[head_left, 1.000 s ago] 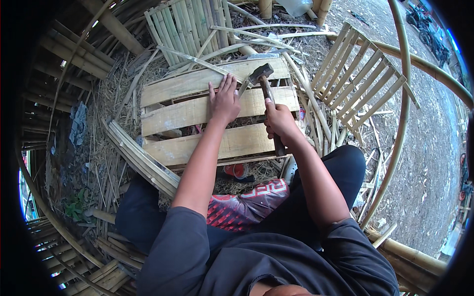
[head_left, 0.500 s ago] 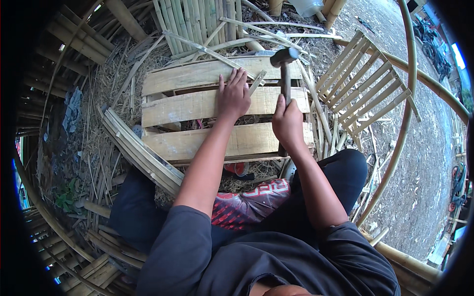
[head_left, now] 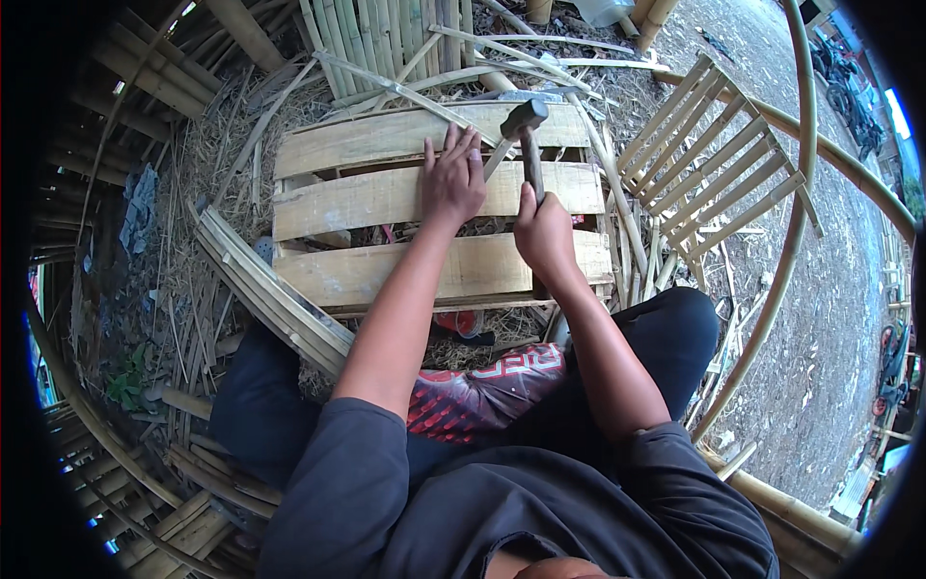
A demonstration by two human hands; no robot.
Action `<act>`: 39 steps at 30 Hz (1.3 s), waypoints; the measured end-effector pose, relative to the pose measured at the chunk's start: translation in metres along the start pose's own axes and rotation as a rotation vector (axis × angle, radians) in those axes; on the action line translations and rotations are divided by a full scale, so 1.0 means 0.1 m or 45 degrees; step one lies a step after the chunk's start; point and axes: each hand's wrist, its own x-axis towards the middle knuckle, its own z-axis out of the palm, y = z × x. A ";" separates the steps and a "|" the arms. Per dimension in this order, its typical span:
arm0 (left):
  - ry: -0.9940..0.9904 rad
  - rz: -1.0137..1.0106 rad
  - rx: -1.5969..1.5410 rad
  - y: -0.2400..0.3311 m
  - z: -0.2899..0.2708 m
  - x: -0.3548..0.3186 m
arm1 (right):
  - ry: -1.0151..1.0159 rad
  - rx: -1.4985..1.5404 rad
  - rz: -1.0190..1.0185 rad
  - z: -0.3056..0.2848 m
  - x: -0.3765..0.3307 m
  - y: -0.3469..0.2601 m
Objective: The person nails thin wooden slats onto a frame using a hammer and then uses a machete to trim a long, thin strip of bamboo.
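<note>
My right hand (head_left: 546,236) is wrapped around the wooden handle of a hammer (head_left: 533,164). Its dark metal head is over the end where two bamboo strips meet; whether it touches them I cannot tell. My left hand (head_left: 452,180) lies flat with fingers stretched, pressing on the strips. One long bamboo strip (head_left: 386,85) runs from under those fingers toward the far left. A short strip (head_left: 498,157) slants between the hand and the hammer. Beneath both hands is a low slatted wooden platform (head_left: 338,214) of three wide planks with gaps.
A bundle of bamboo strips (head_left: 265,285) lies at the platform's left. To the right leans a slatted bamboo rack (head_left: 709,159); a bamboo panel (head_left: 381,43) stands at the far side. Curved bamboo poles (head_left: 801,193) cross the right. Straw and offcuts cover the ground.
My right hand and the hammer have moved left, bringing the hammer head closer to the strips' meeting end. The left hand stays on the strips, shifted only slightly.
</note>
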 end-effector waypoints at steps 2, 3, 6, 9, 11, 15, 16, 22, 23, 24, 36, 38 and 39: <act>0.002 -0.004 0.027 -0.07 -0.05 -0.05 | 0.019 0.173 0.003 -0.20 -0.03 -0.16; 0.005 -0.019 -0.003 -0.05 -0.05 -0.03 | 0.074 0.176 0.026 -0.31 -0.08 -0.26; -0.007 -0.047 -0.057 -0.02 -0.07 -0.03 | 0.135 0.200 0.071 -0.36 -0.16 -0.32; -0.036 -0.033 -0.088 0.09 -0.03 0.03 | -0.111 -0.196 0.060 -0.03 0.01 0.15; -0.026 -0.018 -0.178 0.02 -0.07 -0.02 | 0.008 -0.047 0.027 -0.03 0.02 0.10; -0.018 -0.051 -0.137 -0.02 -0.08 -0.04 | 0.206 0.020 -0.168 -0.44 -0.05 -0.16; -0.014 -0.058 -0.149 -0.03 -0.09 -0.04 | 0.231 -0.005 -0.215 -0.45 -0.06 -0.15; 0.040 -0.014 -0.157 0.03 0.01 0.01 | 0.008 -0.271 -0.100 -0.07 -0.03 0.24; 0.034 -0.020 -0.159 -0.03 -0.02 -0.02 | 0.040 -0.170 -0.157 -0.08 -0.04 0.14; 0.030 -0.035 -0.164 -0.07 -0.04 -0.08 | 0.064 -0.075 -0.217 -0.16 -0.09 0.01; -0.009 -0.072 -0.126 -0.08 -0.05 -0.03 | 0.245 0.011 -0.346 -0.26 -0.15 -0.08; -0.027 -0.070 -0.109 -0.09 -0.07 0.00 | 0.206 0.025 -0.295 -0.25 -0.17 -0.06; -0.010 -0.044 -0.108 -0.07 -0.04 0.01 | 0.123 -0.155 -0.225 -0.21 -0.15 0.05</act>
